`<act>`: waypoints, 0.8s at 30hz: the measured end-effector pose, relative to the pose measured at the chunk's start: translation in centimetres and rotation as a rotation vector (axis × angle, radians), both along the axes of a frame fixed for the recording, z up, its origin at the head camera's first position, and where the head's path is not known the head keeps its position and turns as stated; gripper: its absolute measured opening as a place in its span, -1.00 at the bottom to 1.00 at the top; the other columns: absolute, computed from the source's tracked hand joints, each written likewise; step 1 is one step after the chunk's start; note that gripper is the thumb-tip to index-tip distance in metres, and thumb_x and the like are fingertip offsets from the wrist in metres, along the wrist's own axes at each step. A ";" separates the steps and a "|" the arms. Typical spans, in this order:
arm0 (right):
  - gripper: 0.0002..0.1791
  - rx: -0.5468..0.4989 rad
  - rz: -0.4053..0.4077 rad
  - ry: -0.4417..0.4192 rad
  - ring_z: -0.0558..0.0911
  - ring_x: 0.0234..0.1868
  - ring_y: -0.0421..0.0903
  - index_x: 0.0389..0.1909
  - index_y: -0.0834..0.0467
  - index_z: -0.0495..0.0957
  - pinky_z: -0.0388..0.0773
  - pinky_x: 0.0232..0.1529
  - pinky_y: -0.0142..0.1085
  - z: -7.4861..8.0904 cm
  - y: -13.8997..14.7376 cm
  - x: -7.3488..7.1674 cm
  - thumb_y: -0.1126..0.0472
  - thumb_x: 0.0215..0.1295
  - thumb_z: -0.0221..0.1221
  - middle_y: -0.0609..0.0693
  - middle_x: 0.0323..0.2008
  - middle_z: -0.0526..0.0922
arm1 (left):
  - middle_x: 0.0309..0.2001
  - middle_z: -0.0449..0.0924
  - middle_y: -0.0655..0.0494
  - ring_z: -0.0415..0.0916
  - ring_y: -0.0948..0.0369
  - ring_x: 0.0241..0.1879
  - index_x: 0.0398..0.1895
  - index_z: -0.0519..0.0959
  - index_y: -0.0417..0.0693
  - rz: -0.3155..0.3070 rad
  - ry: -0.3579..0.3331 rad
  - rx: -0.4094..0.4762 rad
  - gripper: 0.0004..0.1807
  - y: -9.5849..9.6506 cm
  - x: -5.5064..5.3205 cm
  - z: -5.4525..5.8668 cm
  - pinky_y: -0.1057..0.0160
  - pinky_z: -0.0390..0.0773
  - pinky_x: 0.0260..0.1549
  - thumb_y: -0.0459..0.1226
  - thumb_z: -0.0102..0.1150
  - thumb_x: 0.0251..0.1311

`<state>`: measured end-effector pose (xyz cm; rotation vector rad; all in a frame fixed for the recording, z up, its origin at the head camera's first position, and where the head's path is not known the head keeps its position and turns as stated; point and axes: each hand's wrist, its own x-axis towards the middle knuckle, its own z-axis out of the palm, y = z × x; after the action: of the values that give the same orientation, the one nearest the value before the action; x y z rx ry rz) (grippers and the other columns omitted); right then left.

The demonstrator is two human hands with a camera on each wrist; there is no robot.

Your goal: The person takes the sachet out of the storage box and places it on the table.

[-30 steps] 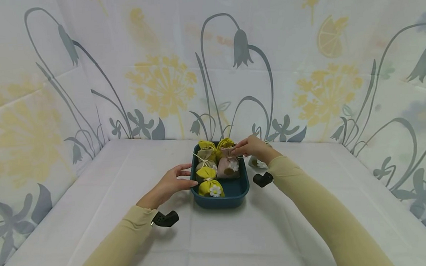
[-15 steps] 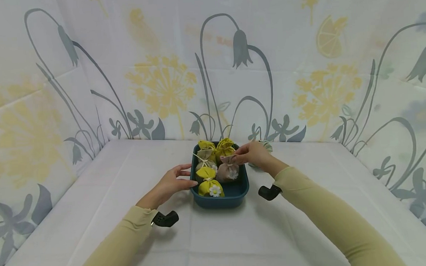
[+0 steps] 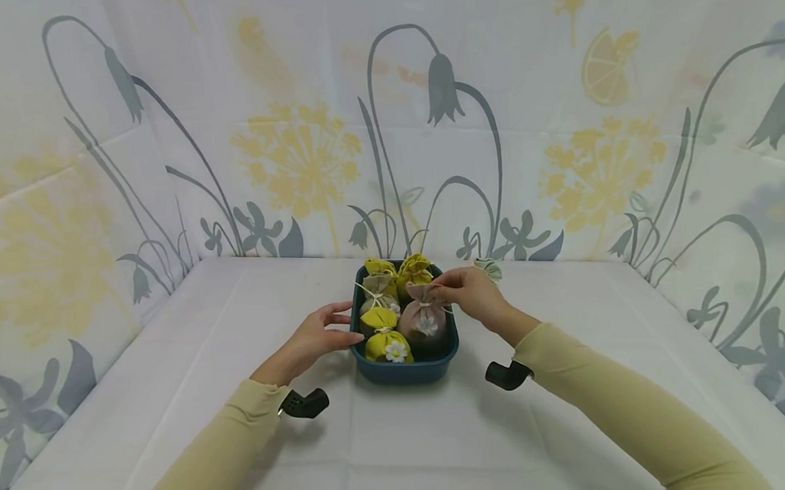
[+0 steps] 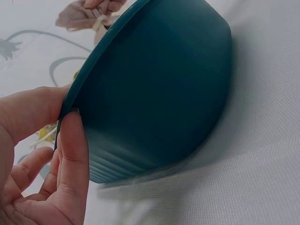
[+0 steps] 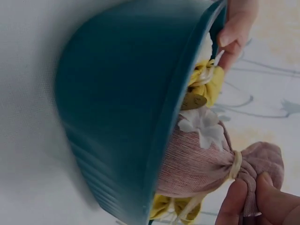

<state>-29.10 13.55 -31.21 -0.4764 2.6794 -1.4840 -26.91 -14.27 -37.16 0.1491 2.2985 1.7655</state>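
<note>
A teal tray (image 3: 406, 368) sits mid-table and holds several small tied pouches. My left hand (image 3: 317, 338) grips the tray's left rim, thumb on the outer wall (image 4: 154, 93) and fingers over the edge. My right hand (image 3: 464, 289) pinches the gathered top of a pink pouch (image 3: 423, 319) with a white flower, which stands in the tray's right side. In the right wrist view the pink pouch (image 5: 197, 164) leans over the rim, and my fingertips (image 5: 236, 201) hold its neck. A yellow pouch with a daisy (image 3: 387, 345) lies at the front left.
A beige pouch (image 3: 378, 290) and two yellow pouches (image 3: 415, 267) fill the tray's back. A pale green pouch (image 3: 489, 267) lies on the white table just behind my right hand. Flower-printed cloth walls enclose the table on three sides.
My right hand has brought the pink pouch nearer and lower into the tray's right side. My left hand has stayed on the rim.
</note>
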 end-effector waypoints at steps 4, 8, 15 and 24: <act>-0.78 -0.058 -0.025 0.030 0.64 -0.24 -0.05 -0.14 0.32 0.60 0.56 -0.14 -0.20 0.8 0.4 0.7 0.27 0.29 0.15 0.11 -0.22 0.66 | 0.17 0.30 -0.15 0.45 0.06 -0.01 0.35 0.23 0.00 0.000 -0.005 0.003 -0.22 0.0 0.0 -0.1 0.12 0.51 -0.06 -0.30 0.35 0.03; -0.75 -0.096 -0.041 0.056 0.64 -0.24 -0.06 -0.12 0.33 0.59 0.58 -0.21 -0.26 1.6 0.9 1.3 0.25 0.29 0.15 0.12 -0.21 0.66 | 0.16 0.30 -0.16 0.44 0.06 -0.01 0.35 0.22 -0.02 -0.006 0.008 0.009 -0.22 -0.2 0.1 -0.3 0.12 0.51 -0.07 -0.30 0.35 0.04; -0.75 -0.138 -0.078 0.069 0.61 -0.17 -0.07 -0.10 0.38 0.57 0.57 -0.16 -0.31 2.5 1.7 2.1 0.29 0.29 0.14 0.15 -0.17 0.64 | 0.16 0.29 -0.19 0.44 0.03 0.00 0.36 0.21 -0.07 -0.023 0.022 0.018 -0.22 -0.3 0.3 -0.3 0.11 0.51 -0.06 -0.31 0.34 0.05; -0.69 -0.107 -0.108 0.113 0.54 -0.06 -0.06 -0.04 0.38 0.52 0.49 0.00 -0.18 3.7 3.9 2.7 0.24 0.32 0.12 0.19 -0.09 0.59 | 0.16 0.29 -0.17 0.46 0.06 -0.03 0.36 0.21 -0.03 -0.022 0.016 0.019 -0.22 -0.2 0.0 -0.1 0.11 0.51 -0.06 -0.29 0.34 0.05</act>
<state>-26.35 17.49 -27.51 -0.4407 2.7620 -1.6861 -26.90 -14.52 -37.29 0.1915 2.2829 1.7819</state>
